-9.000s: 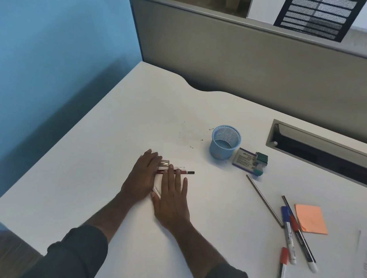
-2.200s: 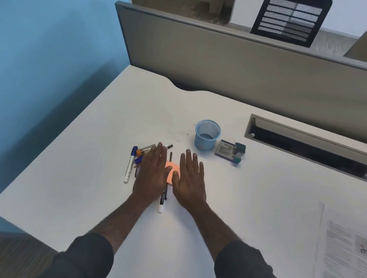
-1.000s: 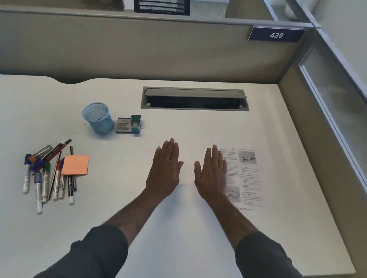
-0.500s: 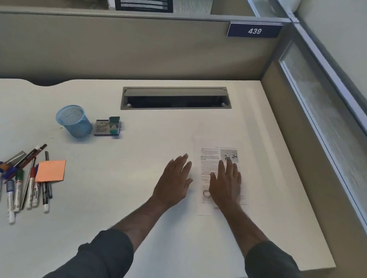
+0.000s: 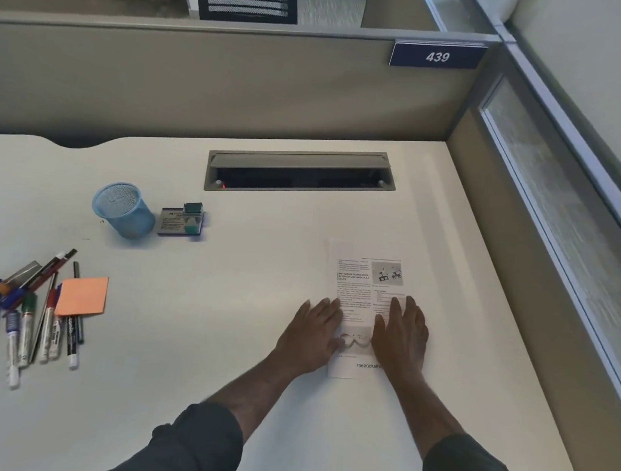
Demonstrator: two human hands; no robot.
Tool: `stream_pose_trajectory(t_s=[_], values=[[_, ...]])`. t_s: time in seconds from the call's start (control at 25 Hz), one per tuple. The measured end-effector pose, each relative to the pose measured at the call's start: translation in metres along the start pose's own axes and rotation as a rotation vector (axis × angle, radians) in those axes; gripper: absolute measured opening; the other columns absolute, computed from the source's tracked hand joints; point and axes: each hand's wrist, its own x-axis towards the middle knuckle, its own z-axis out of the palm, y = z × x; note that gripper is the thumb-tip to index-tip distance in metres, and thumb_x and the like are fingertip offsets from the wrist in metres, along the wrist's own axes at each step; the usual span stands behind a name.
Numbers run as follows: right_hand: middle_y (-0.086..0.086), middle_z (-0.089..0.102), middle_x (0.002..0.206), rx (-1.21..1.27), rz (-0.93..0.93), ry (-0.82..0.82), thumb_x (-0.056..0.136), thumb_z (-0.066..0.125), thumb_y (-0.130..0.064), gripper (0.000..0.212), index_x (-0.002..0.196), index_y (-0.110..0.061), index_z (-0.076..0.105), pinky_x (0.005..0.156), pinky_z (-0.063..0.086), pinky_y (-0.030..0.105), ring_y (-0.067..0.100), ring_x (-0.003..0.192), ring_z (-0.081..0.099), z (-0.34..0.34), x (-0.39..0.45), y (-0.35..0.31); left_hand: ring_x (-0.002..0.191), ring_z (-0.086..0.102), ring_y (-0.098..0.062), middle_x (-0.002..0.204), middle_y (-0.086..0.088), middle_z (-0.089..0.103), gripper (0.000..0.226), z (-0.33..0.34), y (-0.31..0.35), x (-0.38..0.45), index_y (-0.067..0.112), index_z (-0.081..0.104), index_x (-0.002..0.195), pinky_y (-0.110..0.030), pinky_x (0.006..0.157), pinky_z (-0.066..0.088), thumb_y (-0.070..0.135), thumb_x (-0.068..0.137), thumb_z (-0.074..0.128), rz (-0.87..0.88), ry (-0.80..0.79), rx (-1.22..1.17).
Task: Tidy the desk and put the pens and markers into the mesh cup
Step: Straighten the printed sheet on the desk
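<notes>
Both hands lying flat, fingers spread and gripping nothing: left hand (image 5: 310, 335) on the printed sheet's (image 5: 367, 281) left edge, right hand (image 5: 402, 338) on it. Tidying the paper, probably. Pens and markers (image 5: 35, 313) sitting heaped far left on the surface (image 5: 212, 321), mesh cup (image 5: 123, 209) empty behind them. Next: reaching left, loading the cup.

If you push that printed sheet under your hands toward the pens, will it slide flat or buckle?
The printed white paper sheet lies flat on the smooth white desk, so it would probably slide easily. It looks like a single thin sheet, so pushing one edge may buckle it. With the left hand and right hand flat on it, dragging seems safer.
</notes>
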Motion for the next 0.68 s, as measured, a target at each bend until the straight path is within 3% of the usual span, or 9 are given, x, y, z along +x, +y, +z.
stream_pose_trajectory(t_s=[0.24, 0.44, 0.68], values=[[0.016, 0.051, 0.136, 0.006, -0.077, 0.012, 0.086, 0.062, -0.014, 0.044, 0.13, -0.011, 0.057, 0.089, 0.047, 0.046, 0.037, 0.116, 0.051, 0.006, -0.008, -0.027, 0.15, 0.024, -0.026, 0.161, -0.006, 0.03, 0.059, -0.003, -0.028, -0.022, 0.01, 0.042, 0.145, -0.046, 0.123, 0.016, 0.05, 0.102, 0.036, -0.046, 0.053, 0.026], [0.013, 0.05, 0.136, 0.01, -0.189, -0.02, 0.074, 0.06, 0.0, 0.06, 0.132, -0.015, 0.056, 0.091, 0.045, 0.045, 0.036, 0.116, 0.049, 0.016, -0.023, -0.055, 0.148, 0.025, -0.027, 0.161, -0.002, 0.03, 0.056, -0.01, -0.066, -0.056, 0.015, 0.042, 0.143, -0.045, 0.123, 0.015, 0.051, 0.101, 0.035, -0.087, 0.05, 0.1], [0.014, 0.054, 0.131, 0.054, -0.269, -0.019, 0.073, 0.064, 0.003, 0.056, 0.126, -0.014, 0.061, 0.087, 0.047, 0.045, 0.036, 0.11, 0.053, 0.028, -0.038, -0.093, 0.147, 0.029, -0.026, 0.16, 0.0, 0.032, 0.052, -0.011, -0.099, -0.093, 0.016, 0.045, 0.14, -0.045, 0.122, 0.018, 0.049, 0.099, 0.04, -0.169, 0.087, 0.04]])
